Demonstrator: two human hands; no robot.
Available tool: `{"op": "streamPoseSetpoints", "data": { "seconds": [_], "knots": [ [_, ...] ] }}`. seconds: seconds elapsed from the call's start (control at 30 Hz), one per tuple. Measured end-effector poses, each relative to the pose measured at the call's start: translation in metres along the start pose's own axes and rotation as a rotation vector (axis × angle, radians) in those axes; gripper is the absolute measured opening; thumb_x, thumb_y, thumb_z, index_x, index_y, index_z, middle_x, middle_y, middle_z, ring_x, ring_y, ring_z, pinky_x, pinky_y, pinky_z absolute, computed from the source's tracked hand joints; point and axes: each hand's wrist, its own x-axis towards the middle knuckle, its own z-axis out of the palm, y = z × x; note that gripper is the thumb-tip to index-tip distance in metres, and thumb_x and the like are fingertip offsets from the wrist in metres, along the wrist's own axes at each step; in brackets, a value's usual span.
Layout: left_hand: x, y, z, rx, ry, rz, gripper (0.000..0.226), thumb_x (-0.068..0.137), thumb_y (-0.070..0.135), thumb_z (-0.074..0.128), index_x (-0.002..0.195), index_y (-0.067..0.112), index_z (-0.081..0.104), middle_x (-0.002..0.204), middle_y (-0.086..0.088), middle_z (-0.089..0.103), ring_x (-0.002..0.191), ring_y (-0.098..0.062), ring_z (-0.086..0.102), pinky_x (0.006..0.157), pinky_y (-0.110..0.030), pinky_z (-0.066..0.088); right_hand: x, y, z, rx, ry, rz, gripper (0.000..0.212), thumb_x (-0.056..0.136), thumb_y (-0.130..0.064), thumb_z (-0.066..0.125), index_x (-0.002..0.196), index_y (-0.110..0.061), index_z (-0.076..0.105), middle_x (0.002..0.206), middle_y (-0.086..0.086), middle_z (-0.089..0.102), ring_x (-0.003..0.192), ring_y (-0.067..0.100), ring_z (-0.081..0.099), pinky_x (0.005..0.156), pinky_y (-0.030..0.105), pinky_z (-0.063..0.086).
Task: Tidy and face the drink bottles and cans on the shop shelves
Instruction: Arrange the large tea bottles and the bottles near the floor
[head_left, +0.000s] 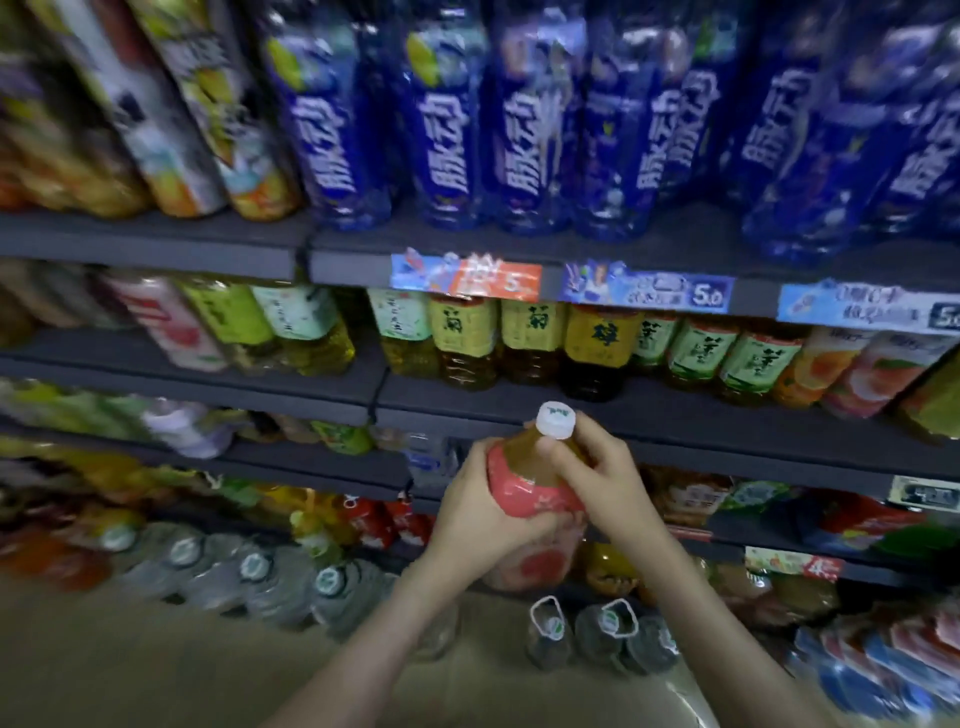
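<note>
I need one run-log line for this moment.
left hand grips pink-label bottle | right hand holds its neck | white cap on

Shop drinks aisle, dark shelves (675, 415) w/ rows of bottles (447, 130), price tags (647, 291) on edges

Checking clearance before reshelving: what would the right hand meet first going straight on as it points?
The right hand grips the pink-labelled bottle; past it, likely the dark shelf edge, though depth is unclear.
</note>
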Motion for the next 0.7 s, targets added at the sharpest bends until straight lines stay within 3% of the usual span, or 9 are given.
{"op": "streamPoseSetpoints", "data": {
  "seconds": [0.17,0.3,0.43,0.57,0.7],
  "knots": [
    [-0.028,0.014,-0.074,-0.06,0.054,-0.051,0.071,0.049,0.04,0.09,0.103,0.039,0.043,0.101,0.019,0.058,0.092,0.008,0.056,0.071,-0.009,0.044,-0.001,-0.057,0.061,0.085,-0.052,0.011,0.017,0.086,-0.026,0.061,0.098,-0.016,0.067,0.09,-0.005,0.071,0.084,0.002,0.064,0.076,0.021,0.049],
    [-0.059,0.022,-0.116,-0.098,0.169,-0.091,0.077,0.036,0.057,0.082,0.1,0.04,0.042,0.1,0.018,0.058,0.093,0.002,0.057,0.076,-0.016,0.046,-0.005,-0.09,0.097,0.092,-0.18,0.0,0.018,0.088,-0.024,0.062,0.1,-0.01,0.066,0.097,0.009,0.07,0.085,0.005,0.064,0.076,0.024,0.05],
    [-0.092,0.019,-0.144,-0.169,0.293,-0.15,0.088,0.033,0.056,0.084,0.109,0.035,0.045,0.103,0.012,0.062,0.093,-0.002,0.061,0.078,-0.022,0.053,-0.015,-0.111,0.125,0.085,-0.357,-0.01,0.013,0.088,-0.023,0.063,0.101,-0.021,0.065,0.091,-0.005,0.07,0.085,0.005,0.064,0.075,0.021,0.05],
    [-0.115,0.007,-0.173,-0.243,0.366,-0.185,0.075,0.048,0.035,0.092,0.11,0.029,0.049,0.1,0.008,0.066,0.086,-0.003,0.066,0.07,-0.02,0.055,-0.03,-0.122,0.156,0.102,-0.489,0.025,0.04,0.074,-0.035,0.07,0.112,-0.036,0.057,0.102,-0.009,0.069,0.094,0.005,0.066,0.075,0.018,0.049],
    [-0.123,-0.01,-0.209,-0.326,0.406,-0.22,0.083,0.041,0.041,0.093,0.111,0.026,0.051,0.101,0.005,0.068,0.085,-0.006,0.068,0.071,-0.024,0.056,-0.029,-0.125,0.186,0.035,-0.59,0.086,0.056,0.066,-0.053,0.073,0.117,-0.05,0.049,0.114,-0.014,0.064,0.101,0.001,0.063,0.087,0.025,0.052]
  ]
}}
